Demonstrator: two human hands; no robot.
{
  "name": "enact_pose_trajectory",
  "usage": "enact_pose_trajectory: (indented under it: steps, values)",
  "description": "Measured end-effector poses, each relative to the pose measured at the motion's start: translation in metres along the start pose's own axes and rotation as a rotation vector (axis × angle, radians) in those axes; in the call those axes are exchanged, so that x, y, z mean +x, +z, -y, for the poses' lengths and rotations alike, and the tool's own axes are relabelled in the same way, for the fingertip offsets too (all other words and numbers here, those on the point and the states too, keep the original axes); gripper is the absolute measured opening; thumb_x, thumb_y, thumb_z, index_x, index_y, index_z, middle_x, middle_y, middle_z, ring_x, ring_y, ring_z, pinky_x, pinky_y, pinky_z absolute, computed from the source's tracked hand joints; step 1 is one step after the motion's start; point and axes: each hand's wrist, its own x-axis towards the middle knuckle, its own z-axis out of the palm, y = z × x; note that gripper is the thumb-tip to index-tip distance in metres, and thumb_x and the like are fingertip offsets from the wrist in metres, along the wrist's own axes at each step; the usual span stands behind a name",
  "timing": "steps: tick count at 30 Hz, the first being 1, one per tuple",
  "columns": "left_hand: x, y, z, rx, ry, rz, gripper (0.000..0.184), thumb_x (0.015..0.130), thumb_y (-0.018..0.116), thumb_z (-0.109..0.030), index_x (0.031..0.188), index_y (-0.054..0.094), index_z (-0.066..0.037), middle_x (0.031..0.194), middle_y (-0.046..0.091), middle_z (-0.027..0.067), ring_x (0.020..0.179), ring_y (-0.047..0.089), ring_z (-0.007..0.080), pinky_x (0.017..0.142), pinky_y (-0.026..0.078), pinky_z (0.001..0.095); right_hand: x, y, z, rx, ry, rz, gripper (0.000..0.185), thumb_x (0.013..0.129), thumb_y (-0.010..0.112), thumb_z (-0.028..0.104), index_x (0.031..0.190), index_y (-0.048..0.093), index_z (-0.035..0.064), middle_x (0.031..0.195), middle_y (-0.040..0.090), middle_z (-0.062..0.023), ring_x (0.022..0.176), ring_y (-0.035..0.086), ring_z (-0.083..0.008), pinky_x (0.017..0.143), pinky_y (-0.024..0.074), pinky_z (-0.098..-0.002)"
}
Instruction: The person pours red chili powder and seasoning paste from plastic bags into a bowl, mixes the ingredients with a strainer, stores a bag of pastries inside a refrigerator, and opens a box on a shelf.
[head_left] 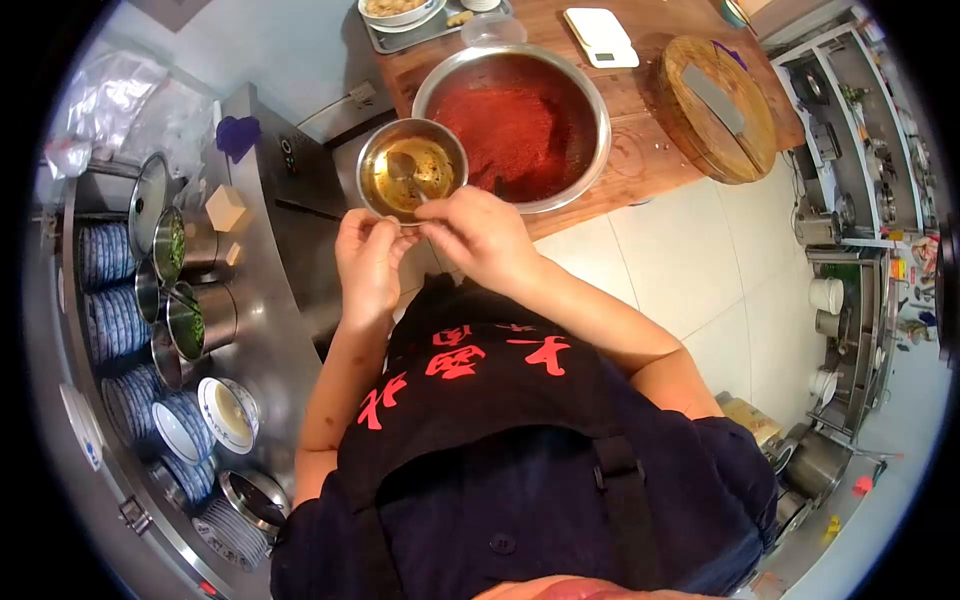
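A small metal bowl (362, 165) of yellow-brown oil is at the near left edge of the wooden table, beside a large metal basin (604, 125). My left hand (368, 262) is closed on the bowl's near rim, thumb and fingers pinching it. In my right hand (482, 238) is the thin handle of a metal spoon (402, 168); its head lies in the oil. Deep red sauce (510, 135) fills much of the basin. A dark handle-like piece shows at the basin's near edge, just above my right hand; its kind is unclear.
On the wooden table (640, 130) are a white kitchen scale (601, 38) and a round chopping board (690, 130) with a cleaver (714, 100). A tray (400, 40) stands behind. Along the left, a steel counter (265, 350) carries stacked bowls (118, 325) and metal pots (222, 315).
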Motion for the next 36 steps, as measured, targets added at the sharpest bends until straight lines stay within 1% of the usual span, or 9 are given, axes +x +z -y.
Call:
enact_pose_trajectory:
  steps: [3,7,9,11,15,19,28,32,36]
  values:
    - [0.020,0.006,0.010,0.085,-0.021,0.097,0.009,0.081,0.047,0.003,0.087,0.045,-0.003,0.078,0.053,0.0057,0.070,0.056,0.0160,0.066,0.049,0.0291,0.007,-0.004,-0.009,0.095,0.233,-0.100,0.011,0.073,0.062,0.006,0.084,0.060,0.0058,0.072,0.054,-0.0095,0.065,0.055,-0.0267,0.057,0.0447,-0.0349]
    - [0.057,0.013,0.013,0.148,-0.071,0.196,0.008,0.081,0.047,0.003,0.087,0.044,-0.003,0.078,0.053,0.0077,0.068,0.056,0.0170,0.065,0.049,0.0302,0.007,-0.014,-0.017,-0.053,0.279,-0.208,0.012,0.076,0.056,0.001,0.087,0.059,0.0039,0.074,0.055,-0.0117,0.066,0.056,-0.0268,0.058,0.0451,-0.0333]
    - [0.080,0.015,0.015,0.191,-0.098,0.216,0.008,0.081,0.048,0.002,0.086,0.044,-0.003,0.078,0.053,0.0081,0.068,0.056,0.0171,0.065,0.049,0.0304,0.006,-0.027,-0.014,-0.075,0.316,-0.310,0.013,0.078,0.054,0.001,0.090,0.059,0.0033,0.077,0.056,-0.0122,0.067,0.057,-0.0243,0.060,0.0451,-0.0314]
    - [0.098,0.015,0.014,0.178,-0.066,0.205,0.008,0.079,0.050,0.000,0.084,0.043,-0.002,0.074,0.056,0.0109,0.064,0.058,0.0172,0.063,0.049,0.0290,-0.004,-0.037,-0.016,0.083,0.532,-0.406,0.019,0.084,0.050,0.003,0.101,0.058,0.0033,0.081,0.057,-0.0083,0.073,0.056,-0.0149,0.065,0.0449,-0.0267]
    - [0.118,0.009,0.008,0.186,-0.077,0.164,0.009,0.079,0.050,0.001,0.085,0.043,-0.001,0.076,0.056,0.0116,0.064,0.058,0.0175,0.062,0.050,0.0295,-0.011,-0.062,-0.032,0.154,0.754,-0.545,0.024,0.089,0.045,0.009,0.111,0.054,0.0034,0.082,0.056,-0.0037,0.074,0.053,-0.0094,0.066,0.0441,-0.0230]
    - [0.130,0.006,0.010,0.217,-0.035,0.169,0.007,0.082,0.048,0.000,0.088,0.044,-0.002,0.081,0.054,0.0086,0.069,0.056,0.0162,0.065,0.049,0.0290,-0.019,-0.066,-0.094,0.072,0.969,-0.464,0.025,0.090,0.043,0.009,0.111,0.053,0.0018,0.082,0.058,-0.0071,0.070,0.055,-0.0115,0.065,0.0469,-0.0248]
    - [0.134,0.011,0.012,0.265,0.087,0.063,0.011,0.080,0.050,0.003,0.086,0.043,-0.002,0.078,0.054,0.0088,0.065,0.057,0.0149,0.062,0.049,0.0279,-0.004,-0.048,-0.184,0.096,1.061,-0.325,0.024,0.087,0.039,0.006,0.103,0.056,-0.0009,0.076,0.058,-0.0078,0.064,0.055,-0.0127,0.060,0.0481,-0.0251]
    - [0.132,0.017,0.017,0.289,0.073,0.060,0.010,0.081,0.048,0.004,0.086,0.043,-0.003,0.076,0.055,0.0084,0.064,0.057,0.0147,0.061,0.049,0.0279,-0.010,-0.028,-0.219,0.345,1.178,-0.351,0.024,0.089,0.038,0.007,0.104,0.053,-0.0038,0.080,0.057,-0.0108,0.067,0.056,-0.0150,0.061,0.0505,-0.0270]
    - [0.129,0.020,0.028,0.308,0.048,0.079,0.009,0.082,0.047,0.003,0.086,0.043,-0.004,0.076,0.055,0.0077,0.063,0.057,0.0141,0.061,0.050,0.0279,-0.002,-0.024,-0.223,0.635,1.342,-0.529,0.023,0.089,0.038,0.008,0.104,0.052,-0.0035,0.082,0.055,-0.0125,0.068,0.055,-0.0171,0.063,0.0516,-0.0288]
